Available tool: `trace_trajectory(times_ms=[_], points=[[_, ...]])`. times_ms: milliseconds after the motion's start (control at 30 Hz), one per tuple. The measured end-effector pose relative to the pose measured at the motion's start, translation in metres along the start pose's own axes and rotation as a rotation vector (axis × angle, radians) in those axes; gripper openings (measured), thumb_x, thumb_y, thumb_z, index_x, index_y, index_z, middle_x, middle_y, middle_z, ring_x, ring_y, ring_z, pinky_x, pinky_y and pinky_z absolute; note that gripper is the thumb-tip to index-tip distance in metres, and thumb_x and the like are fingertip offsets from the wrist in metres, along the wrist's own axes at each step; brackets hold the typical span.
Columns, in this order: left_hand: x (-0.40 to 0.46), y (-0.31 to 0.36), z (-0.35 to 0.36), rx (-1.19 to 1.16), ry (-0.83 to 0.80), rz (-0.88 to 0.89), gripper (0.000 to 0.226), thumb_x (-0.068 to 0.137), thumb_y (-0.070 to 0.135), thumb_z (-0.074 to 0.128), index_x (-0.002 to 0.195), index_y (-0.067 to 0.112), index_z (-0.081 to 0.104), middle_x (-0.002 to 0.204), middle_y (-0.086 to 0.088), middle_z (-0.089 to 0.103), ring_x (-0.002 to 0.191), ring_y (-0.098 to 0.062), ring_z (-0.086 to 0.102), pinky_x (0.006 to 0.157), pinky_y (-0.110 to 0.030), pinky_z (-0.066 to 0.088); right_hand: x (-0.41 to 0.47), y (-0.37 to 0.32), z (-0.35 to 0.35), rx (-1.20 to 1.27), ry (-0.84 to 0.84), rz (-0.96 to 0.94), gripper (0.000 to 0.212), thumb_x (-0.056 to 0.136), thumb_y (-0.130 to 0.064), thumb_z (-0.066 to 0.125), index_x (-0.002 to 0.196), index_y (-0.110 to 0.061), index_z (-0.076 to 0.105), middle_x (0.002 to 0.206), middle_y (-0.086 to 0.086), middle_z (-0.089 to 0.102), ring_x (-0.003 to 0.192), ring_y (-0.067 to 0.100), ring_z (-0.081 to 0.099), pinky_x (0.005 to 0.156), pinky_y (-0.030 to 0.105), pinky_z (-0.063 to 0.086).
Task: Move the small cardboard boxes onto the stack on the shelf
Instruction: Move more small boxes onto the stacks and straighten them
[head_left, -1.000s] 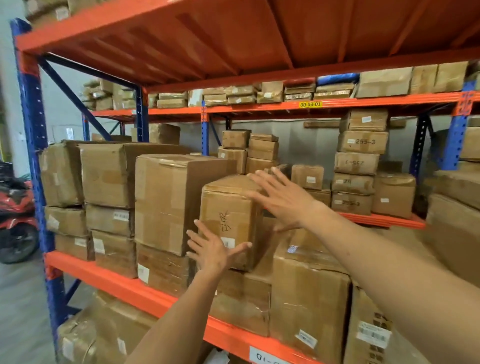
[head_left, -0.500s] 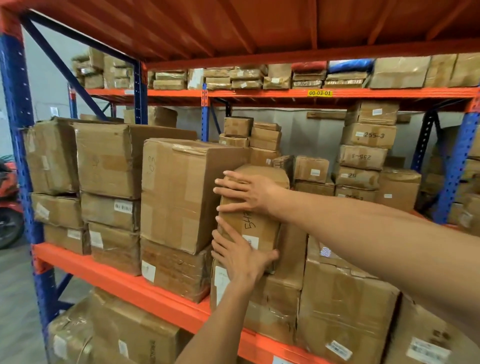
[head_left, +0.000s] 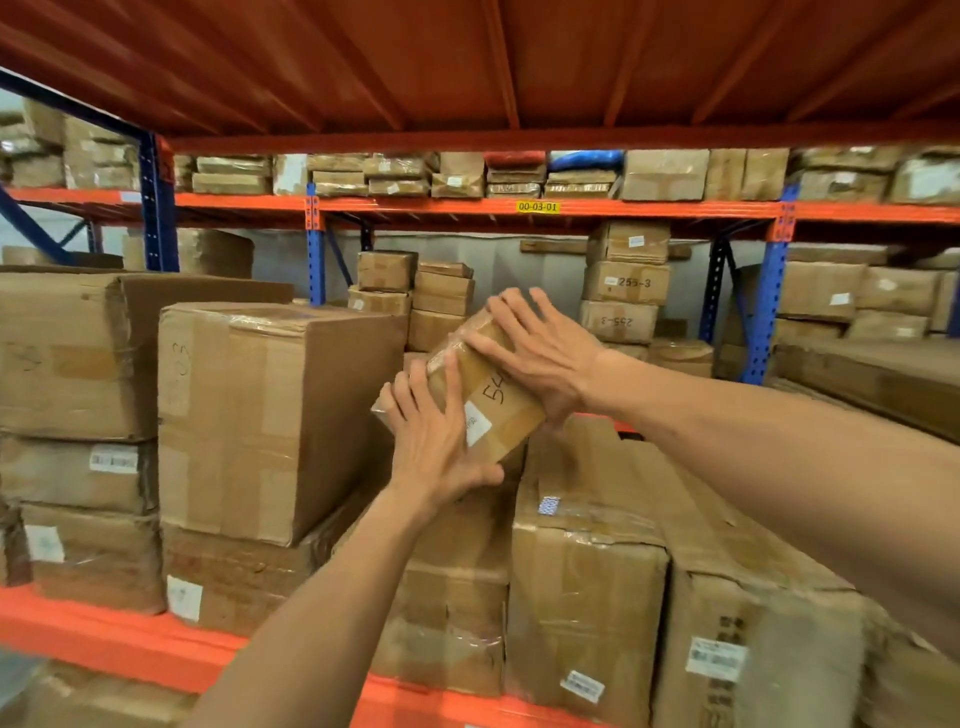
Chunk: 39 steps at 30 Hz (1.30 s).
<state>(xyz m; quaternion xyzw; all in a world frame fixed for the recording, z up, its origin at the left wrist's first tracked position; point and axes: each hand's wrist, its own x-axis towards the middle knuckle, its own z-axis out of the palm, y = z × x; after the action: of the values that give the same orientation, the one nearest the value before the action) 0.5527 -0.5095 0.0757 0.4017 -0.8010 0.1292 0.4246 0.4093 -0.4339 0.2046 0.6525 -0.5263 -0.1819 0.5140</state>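
Observation:
A small taped cardboard box (head_left: 485, 400) with handwriting and a white label is tilted in the air above the boxes on the orange shelf. My left hand (head_left: 436, 441) grips its lower left end, fingers spread over the front. My right hand (head_left: 540, 358) presses on its upper right end. Under it lies a larger carton (head_left: 582, 587) on the shelf, and a big box (head_left: 270, 415) stands just to the left. The back face of the small box is hidden.
Stacks of large cartons (head_left: 67, 364) fill the left of the shelf. An orange shelf beam (head_left: 130, 639) runs along the front. Behind, a second rack holds small box stacks (head_left: 623, 291) and blue uprights (head_left: 769, 291). An orange deck is overhead.
The small box has been lifted off the stack and tilted to the right. Both hands went from reaching, to touching it, to gripping its ends. The camera moved closer.

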Motion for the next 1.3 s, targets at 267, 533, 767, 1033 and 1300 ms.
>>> trace_trajectory(times_ms=[267,533,767,1033,1300], points=[[0.036,0.09,-0.024,0.173,-0.018,0.379,0.153,0.045,0.073,0.08,0.154,0.006,-0.003,0.148,-0.035,0.018,0.137,-0.052,0.016,0.114,-0.064,0.012,-0.115,0.04,0.031,0.128,-0.012,0.353,0.147,0.051,-0.076,0.076,0.156,-0.015,-0.007,0.151,0.034,0.016,0.139,0.049,0.017,0.115,0.061,0.014],[0.008,0.211,-0.001,0.171,-0.157,0.635,0.158,0.045,0.07,0.081,0.153,0.012,-0.019,0.154,-0.031,0.005,0.141,-0.05,0.005,0.115,-0.057,-0.002,-0.259,0.029,0.073,0.257,-0.193,0.609,0.158,0.04,-0.07,0.083,0.155,-0.017,-0.012,0.152,0.035,0.007,0.141,0.052,0.008,0.116,0.066,0.011],[-0.023,0.26,0.014,0.153,-0.164,0.776,0.147,0.052,0.08,0.067,0.155,0.012,-0.012,0.151,-0.032,0.015,0.138,-0.051,0.016,0.116,-0.058,0.007,-0.336,0.01,0.102,0.376,-0.138,0.692,0.155,0.04,-0.073,0.08,0.158,-0.014,-0.002,0.146,0.038,0.02,0.138,0.054,0.019,0.116,0.065,0.019],[-0.037,0.261,0.009,0.226,-0.151,0.74,0.143,0.053,0.077,0.069,0.156,0.012,-0.006,0.151,-0.031,0.011,0.14,-0.051,0.013,0.117,-0.057,0.002,-0.344,0.001,0.099,0.42,-0.139,0.653,0.15,0.05,-0.069,0.081,0.157,-0.014,-0.009,0.15,0.039,0.014,0.142,0.053,0.01,0.118,0.063,0.013],[-0.044,0.264,0.011,0.225,-0.155,0.685,0.143,0.055,0.081,0.067,0.156,0.015,-0.009,0.155,-0.032,0.01,0.144,-0.051,0.008,0.118,-0.06,0.003,-0.345,-0.001,0.092,0.42,-0.165,0.65,0.15,0.055,-0.071,0.078,0.154,-0.015,-0.02,0.153,0.036,0.007,0.144,0.051,0.005,0.119,0.061,0.008]])
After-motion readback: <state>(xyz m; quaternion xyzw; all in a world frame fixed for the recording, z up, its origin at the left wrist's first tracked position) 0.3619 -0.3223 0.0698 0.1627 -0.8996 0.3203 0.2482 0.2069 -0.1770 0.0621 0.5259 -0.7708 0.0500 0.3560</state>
